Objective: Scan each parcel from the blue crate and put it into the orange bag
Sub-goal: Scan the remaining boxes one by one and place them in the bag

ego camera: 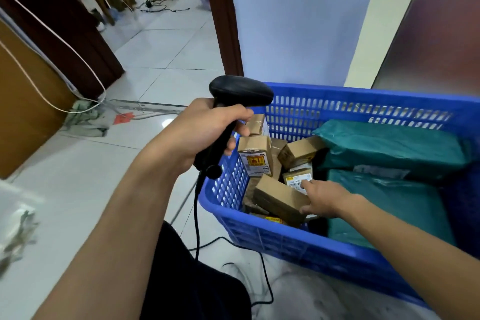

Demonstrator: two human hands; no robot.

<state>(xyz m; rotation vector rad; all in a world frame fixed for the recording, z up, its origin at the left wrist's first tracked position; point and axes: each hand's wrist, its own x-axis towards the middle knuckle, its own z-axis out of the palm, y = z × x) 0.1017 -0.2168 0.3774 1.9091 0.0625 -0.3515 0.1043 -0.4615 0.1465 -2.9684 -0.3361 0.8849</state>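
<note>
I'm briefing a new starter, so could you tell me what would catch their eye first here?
The blue crate at right stands out, holding boxes and green mailers. At centre the left hand grips a black scanner; the right hand reaches into the crate, touching a box.

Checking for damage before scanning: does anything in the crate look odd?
Nothing looks damaged. Small brown cardboard boxes lie jumbled and tilted at the left end of the blue plastic crate, beside green plastic mailers.
</note>
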